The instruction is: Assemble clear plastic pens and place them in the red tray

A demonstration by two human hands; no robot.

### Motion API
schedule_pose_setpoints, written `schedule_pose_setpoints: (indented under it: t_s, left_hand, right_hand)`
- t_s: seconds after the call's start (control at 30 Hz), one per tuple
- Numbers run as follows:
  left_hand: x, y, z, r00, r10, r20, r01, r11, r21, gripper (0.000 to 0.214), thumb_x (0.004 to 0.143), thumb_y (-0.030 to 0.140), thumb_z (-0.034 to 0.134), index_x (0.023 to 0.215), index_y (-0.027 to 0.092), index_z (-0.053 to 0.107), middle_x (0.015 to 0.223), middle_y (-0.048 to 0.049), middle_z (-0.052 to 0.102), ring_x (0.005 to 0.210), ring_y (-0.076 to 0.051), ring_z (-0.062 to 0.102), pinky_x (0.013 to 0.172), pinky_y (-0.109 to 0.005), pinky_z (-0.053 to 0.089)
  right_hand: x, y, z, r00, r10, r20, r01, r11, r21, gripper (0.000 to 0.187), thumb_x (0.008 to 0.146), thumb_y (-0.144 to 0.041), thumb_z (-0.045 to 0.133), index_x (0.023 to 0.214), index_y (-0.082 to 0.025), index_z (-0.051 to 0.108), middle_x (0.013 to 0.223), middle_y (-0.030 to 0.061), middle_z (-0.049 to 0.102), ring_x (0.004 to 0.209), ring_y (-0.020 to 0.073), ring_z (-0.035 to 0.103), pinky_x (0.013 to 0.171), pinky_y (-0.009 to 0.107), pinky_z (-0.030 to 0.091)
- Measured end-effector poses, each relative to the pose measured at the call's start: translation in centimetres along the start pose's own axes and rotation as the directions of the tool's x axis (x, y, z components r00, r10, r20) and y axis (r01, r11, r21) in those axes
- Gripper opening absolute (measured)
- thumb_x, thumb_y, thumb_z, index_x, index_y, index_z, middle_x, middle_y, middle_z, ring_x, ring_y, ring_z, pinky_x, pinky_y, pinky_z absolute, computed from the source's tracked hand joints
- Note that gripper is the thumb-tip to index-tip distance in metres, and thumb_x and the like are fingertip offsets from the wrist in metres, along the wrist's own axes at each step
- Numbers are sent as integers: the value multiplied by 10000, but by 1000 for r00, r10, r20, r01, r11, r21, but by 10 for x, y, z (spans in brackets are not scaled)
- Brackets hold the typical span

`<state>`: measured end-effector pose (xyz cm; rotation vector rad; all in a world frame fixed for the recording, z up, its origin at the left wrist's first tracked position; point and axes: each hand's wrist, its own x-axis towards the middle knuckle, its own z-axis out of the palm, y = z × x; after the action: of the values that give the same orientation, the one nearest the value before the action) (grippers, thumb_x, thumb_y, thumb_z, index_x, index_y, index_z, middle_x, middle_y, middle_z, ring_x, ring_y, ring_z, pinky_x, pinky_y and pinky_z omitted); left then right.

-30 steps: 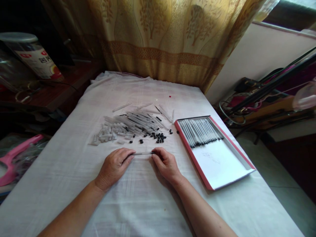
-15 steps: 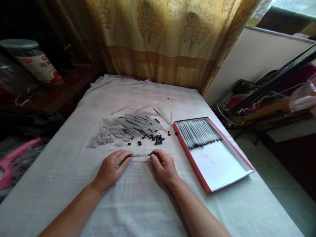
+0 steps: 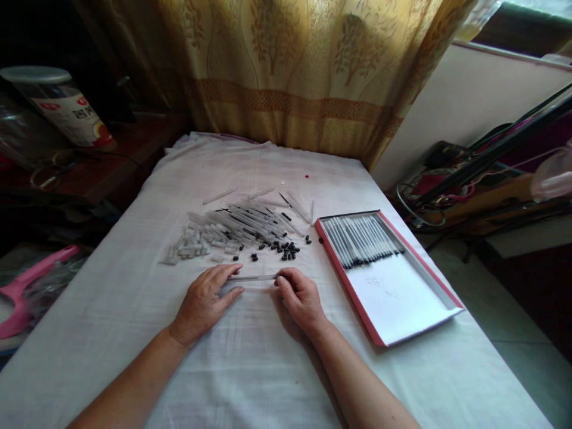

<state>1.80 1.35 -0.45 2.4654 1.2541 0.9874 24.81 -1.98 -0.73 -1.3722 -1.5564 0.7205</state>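
My left hand (image 3: 203, 301) and my right hand (image 3: 301, 298) rest on the white cloth (image 3: 250, 363) and pinch the two ends of one clear pen tube (image 3: 254, 277) lying crosswise between them. Just beyond lies a heap of clear pen tubes (image 3: 250, 219), with clear caps (image 3: 192, 244) on its left and small black plugs (image 3: 288, 249) on its right. To the right a flat red-edged box (image 3: 429, 280) holds a row of assembled pens (image 3: 361, 237) at its far end.
A gold patterned curtain (image 3: 295, 71) hangs behind the table. On the left stand a labelled plastic jar (image 3: 62, 107) on a dark shelf and a pink tool (image 3: 27, 286). Cables and black rods (image 3: 491, 155) clutter the right side. A tiny red bit (image 3: 306, 176) lies near the far edge.
Both hands stay on the same pen tube. My left fingers have loosened and stretched a little along the tube's left end; the view shifted slightly.
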Motion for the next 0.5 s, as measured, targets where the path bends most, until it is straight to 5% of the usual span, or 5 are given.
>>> schedule_pose_setpoints:
  t_s: [0.07, 0.27, 0.5]
  left_hand:
    - [1, 1, -2, 1000, 17, 17, -17, 999, 30, 386, 938, 458, 524, 1199, 190, 616, 1021, -85, 723, 932, -231, 668, 842, -365, 529]
    - [4, 4, -6, 999, -12, 38, 11, 1000, 15, 370, 985, 437, 425, 817, 199, 653, 737, -31, 694, 697, -179, 645, 678, -307, 494]
    - [2, 2, -4, 1000, -6, -8, 6, 999, 38, 340, 947, 475, 497, 1096, 198, 628, 969, -67, 720, 897, -223, 654, 814, -359, 486]
  right_hand:
    - [0, 1, -1, 999, 31, -24, -29, 996, 79, 133, 911, -285, 521, 870, -203, 617, 728, 12, 657, 617, 142, 603, 595, 244, 471]
    - [-1, 3, -2, 998, 63, -20, -59, 985, 161, 117, 894, -292, 546, 871, -207, 624, 738, 11, 664, 620, 142, 601, 569, 242, 466]
    - [1, 4, -1, 992, 115, -47, -100, 963, 250, 113, 881, -292, 566, 895, -205, 635, 740, 12, 682, 622, 141, 613, 566, 243, 472]
